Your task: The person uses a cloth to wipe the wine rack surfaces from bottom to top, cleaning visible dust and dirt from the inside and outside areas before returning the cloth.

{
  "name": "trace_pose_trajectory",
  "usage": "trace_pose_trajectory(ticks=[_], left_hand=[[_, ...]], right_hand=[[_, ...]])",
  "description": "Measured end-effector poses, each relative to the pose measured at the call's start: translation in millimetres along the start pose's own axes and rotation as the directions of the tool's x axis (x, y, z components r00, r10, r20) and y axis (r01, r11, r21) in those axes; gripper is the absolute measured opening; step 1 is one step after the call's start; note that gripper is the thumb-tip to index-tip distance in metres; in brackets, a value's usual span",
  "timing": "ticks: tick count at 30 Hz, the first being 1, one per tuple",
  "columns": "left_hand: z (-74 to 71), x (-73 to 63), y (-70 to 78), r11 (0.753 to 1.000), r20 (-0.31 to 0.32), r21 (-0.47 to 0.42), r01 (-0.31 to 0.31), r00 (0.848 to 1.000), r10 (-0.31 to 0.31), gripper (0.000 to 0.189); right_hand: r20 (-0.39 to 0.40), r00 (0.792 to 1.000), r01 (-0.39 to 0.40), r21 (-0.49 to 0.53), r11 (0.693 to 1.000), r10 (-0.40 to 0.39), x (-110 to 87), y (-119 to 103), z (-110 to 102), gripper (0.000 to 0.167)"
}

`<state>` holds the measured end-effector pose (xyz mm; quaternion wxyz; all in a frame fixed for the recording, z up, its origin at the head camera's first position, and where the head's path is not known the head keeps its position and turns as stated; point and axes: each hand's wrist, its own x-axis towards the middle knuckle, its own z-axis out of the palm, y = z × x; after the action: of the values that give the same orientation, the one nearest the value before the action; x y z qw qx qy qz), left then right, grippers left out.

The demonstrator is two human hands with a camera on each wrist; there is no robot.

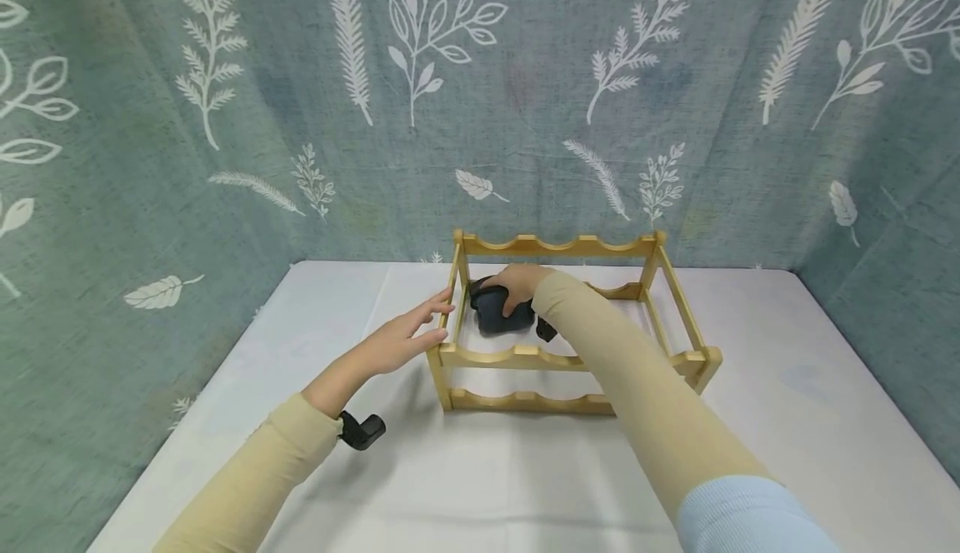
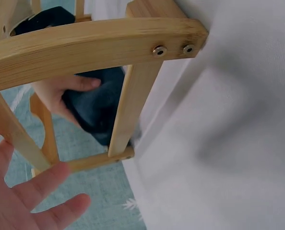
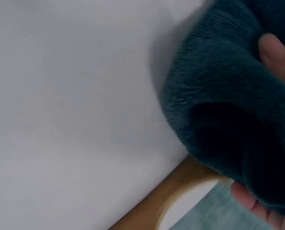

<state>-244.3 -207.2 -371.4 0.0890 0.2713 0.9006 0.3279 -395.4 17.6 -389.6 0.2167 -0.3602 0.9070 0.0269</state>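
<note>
A wooden rack [image 1: 525, 360] with scalloped rails stands on the white table. Inside its left end, low down, my right hand [image 1: 522, 280] grips a rolled dark teal towel [image 1: 495, 316]. The right wrist view shows the towel's fluffy folds [image 3: 214, 72], with the thumb on one side and fingertips on the other. My left hand [image 1: 399, 340] is at the rack's left side, its fingers spread and fairly straight. In the left wrist view, that hand [image 2: 25, 196] lies against a side bar, and the towel [image 2: 101, 103] shows behind the frame.
Patterned green-grey fabric [image 1: 525, 153] hangs behind and beside the table [image 1: 795, 420]. The rack's upper rails and end bars surround my right forearm. A black wrist camera [image 1: 363, 432] sits under my left wrist.
</note>
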Motion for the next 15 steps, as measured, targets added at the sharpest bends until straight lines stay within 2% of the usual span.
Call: trace_pose_trajectory(ticks=[6, 15], left_hand=[[1.4, 2.2, 1.8, 1.0, -0.005, -0.015, -0.016, 1.0, 0.016, 0.049], [2.2, -0.6, 0.2, 0.999, -0.022, -0.011, -0.048, 0.999, 0.048, 0.047]], right_hand=[[0.05, 0.997, -0.054, 0.007, 0.999, 0.054, -17.6, 22, -1, 0.07], [0.032, 0.998, 0.05, -0.102, 0.994, -0.046, -46.8, 56, 10, 0.069]])
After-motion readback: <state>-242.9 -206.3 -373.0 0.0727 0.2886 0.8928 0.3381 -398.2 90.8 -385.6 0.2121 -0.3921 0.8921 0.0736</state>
